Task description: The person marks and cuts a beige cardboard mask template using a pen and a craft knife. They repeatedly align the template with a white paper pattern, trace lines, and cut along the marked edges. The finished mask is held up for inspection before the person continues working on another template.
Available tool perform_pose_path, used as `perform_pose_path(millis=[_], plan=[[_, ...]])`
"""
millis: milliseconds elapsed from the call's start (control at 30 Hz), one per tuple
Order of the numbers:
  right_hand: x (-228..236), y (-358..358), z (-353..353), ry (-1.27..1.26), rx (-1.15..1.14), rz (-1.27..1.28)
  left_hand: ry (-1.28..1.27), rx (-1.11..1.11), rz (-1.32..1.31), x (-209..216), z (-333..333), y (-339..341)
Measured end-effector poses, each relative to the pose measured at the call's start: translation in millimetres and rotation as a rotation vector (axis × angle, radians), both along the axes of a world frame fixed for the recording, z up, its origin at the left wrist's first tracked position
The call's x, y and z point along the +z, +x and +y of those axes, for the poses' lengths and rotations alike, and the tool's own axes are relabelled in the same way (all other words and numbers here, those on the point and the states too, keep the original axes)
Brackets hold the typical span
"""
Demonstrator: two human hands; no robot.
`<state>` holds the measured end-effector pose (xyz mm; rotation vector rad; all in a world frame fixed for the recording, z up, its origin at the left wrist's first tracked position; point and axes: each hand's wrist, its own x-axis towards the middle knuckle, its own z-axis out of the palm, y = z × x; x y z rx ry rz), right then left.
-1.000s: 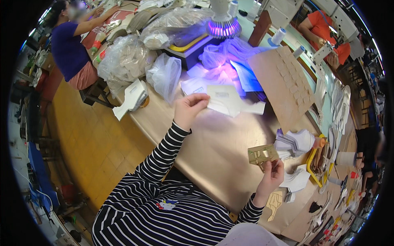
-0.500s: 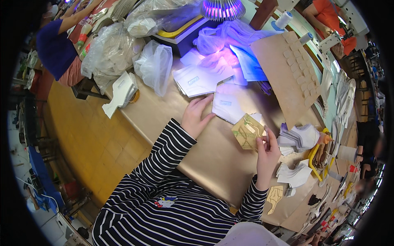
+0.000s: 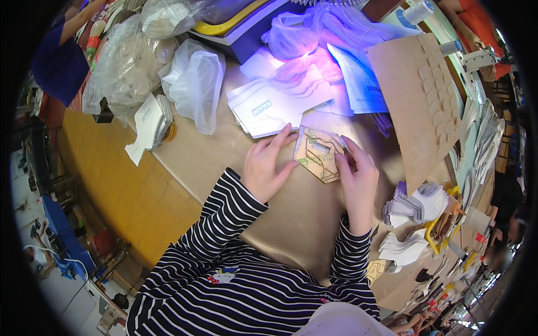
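Note:
A tan, many-sided marking template [image 3: 319, 154] with slots and green markings lies over a white cut piece, hiding nearly all of it. My right hand [image 3: 358, 173] grips the template's right edge between thumb and fingers. On the other side, my left hand [image 3: 267, 162] rests with thumb and forefinger spread, their tips at the template's left edge. Just beyond, a stack of white cut pieces [image 3: 274, 106] with a small blue stamp lies fanned out under the purple-blue light.
Filled clear plastic bags [image 3: 193, 84] and another white stack [image 3: 150, 126] lie to the left. At right are a brown sheet with rows of flaps [image 3: 417, 101], grey-white pieces [image 3: 414, 204] and a yellow-rimmed tray [image 3: 434, 232]. Thread spools [image 3: 417, 12] stand at far right.
My right hand has brought the template left and laid it over the white piece. My left hand stays near that piece's left edge. The whole view has shifted slightly.

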<state>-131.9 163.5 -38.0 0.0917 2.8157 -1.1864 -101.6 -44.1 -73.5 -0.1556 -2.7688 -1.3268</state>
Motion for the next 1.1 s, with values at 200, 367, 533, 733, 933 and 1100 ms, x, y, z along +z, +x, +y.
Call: perform_pose_path(millis=[200, 367, 533, 733, 933, 1100], plan=[[0, -9, -5, 0.144, 0.118, 0.066, -0.014, -0.027, 0.026, 2, -1, -1], [0, -10, -7, 0.192, 0.130, 0.078, -0.050, -0.031, 0.005, 2, 0, 0], [1, -12, -8, 0.226, 0.146, 0.101, -0.051, -0.008, 0.012, 1, 1, -2], [3, -15, -8, 0.266, 0.163, 0.093, -0.083, -0.024, 0.062, -1, 3, -2], [5, -16, -9, 0.257, 0.145, 0.063, -0.067, 0.008, 0.060, -2, 4, -1], [5, -17, -9, 0.224, 0.135, 0.033, -0.054, 0.030, 0.084, -2, 4, -1]])
